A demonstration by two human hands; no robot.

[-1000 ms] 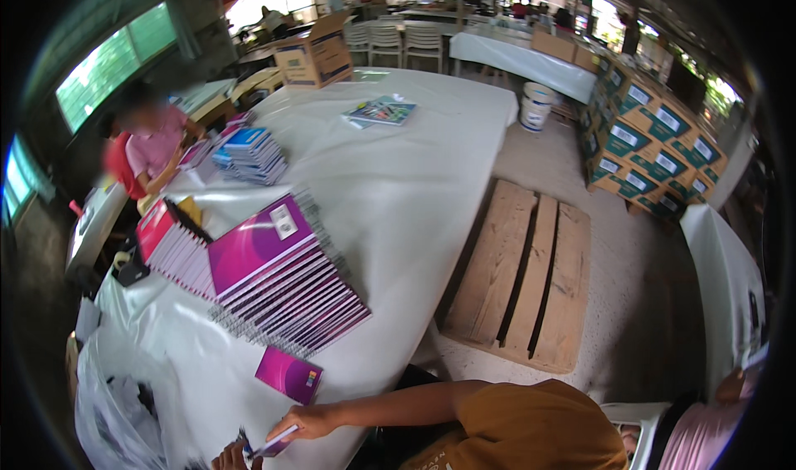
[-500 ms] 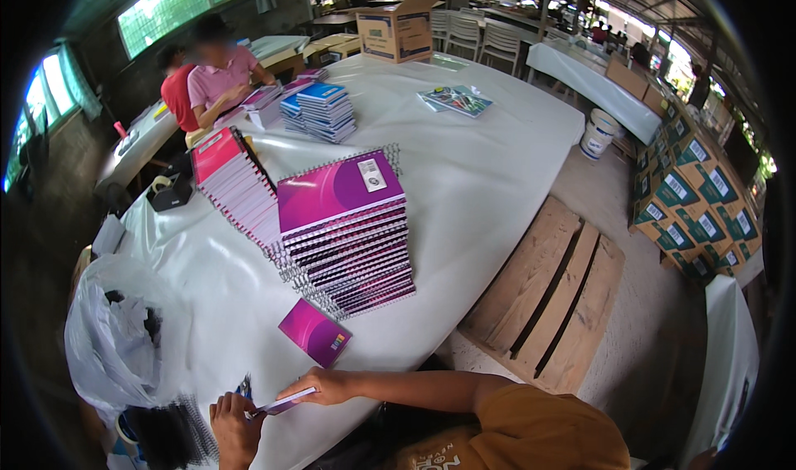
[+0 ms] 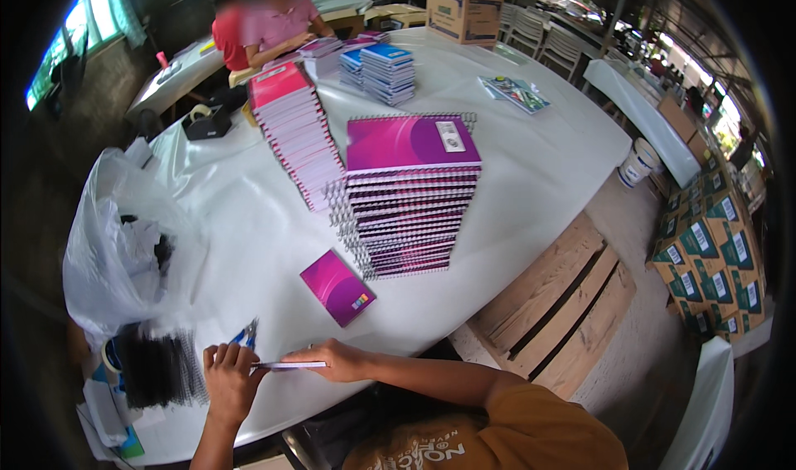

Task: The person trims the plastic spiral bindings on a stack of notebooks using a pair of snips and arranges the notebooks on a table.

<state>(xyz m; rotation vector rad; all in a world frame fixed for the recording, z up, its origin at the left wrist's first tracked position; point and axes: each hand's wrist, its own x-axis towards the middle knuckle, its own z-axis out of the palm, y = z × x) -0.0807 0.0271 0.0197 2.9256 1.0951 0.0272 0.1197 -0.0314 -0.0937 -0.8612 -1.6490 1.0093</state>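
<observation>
White table [image 3: 249,279], near edge: left hand [image 3: 231,379] and right hand [image 3: 335,360], fingers curled nearly closed, pinch opposite ends of a thin notebook [image 3: 290,365]; best kept level, steady!

A thin, flat, rectangular booklet with pale page edges [image 3: 290,365] shows nearly edge-on, as a narrow whitish strip with a darker line along its lower side. It is about level, its length running left to right over the near part of the white-covered desk [image 3: 249,263]. The left hand [image 3: 230,380] pinches its left end; the right hand [image 3: 336,360] grasps it toward the right. Its broad faces are too foreshortened to make out.
</observation>
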